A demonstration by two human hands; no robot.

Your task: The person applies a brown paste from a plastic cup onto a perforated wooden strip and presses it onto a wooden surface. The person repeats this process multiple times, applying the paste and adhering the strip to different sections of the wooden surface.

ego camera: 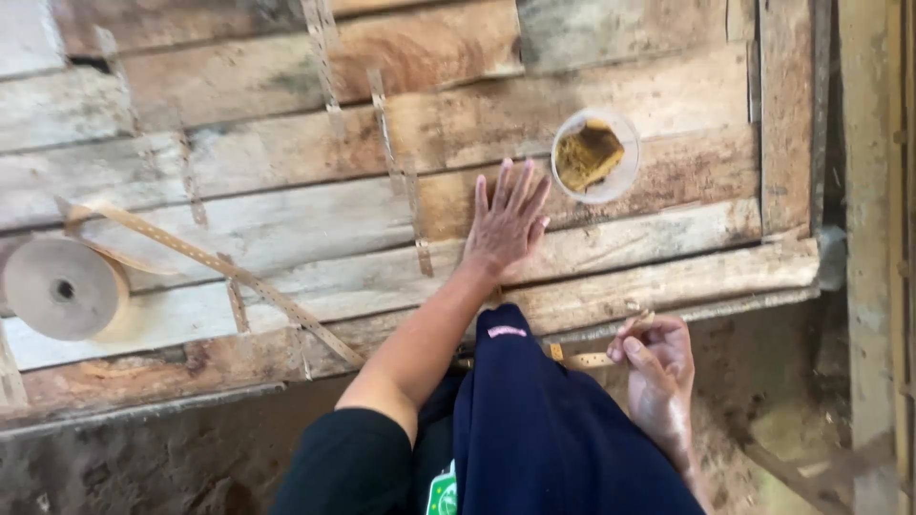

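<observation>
My left hand lies flat with fingers spread on the rough wooden plank table, just left of a small white cup holding a yellow-brown sponge. My right hand is below the table's front edge, its fingers pinched on a short strip of brown perforated paper tape. A roll of the same brown tape lies at the left of the table, with a long perforated strip running from it across the planks.
More tape strips are stuck vertically across the planks. A wooden post stands at the right. Dirt ground lies below the table edge. My dark blue garment fills the bottom middle.
</observation>
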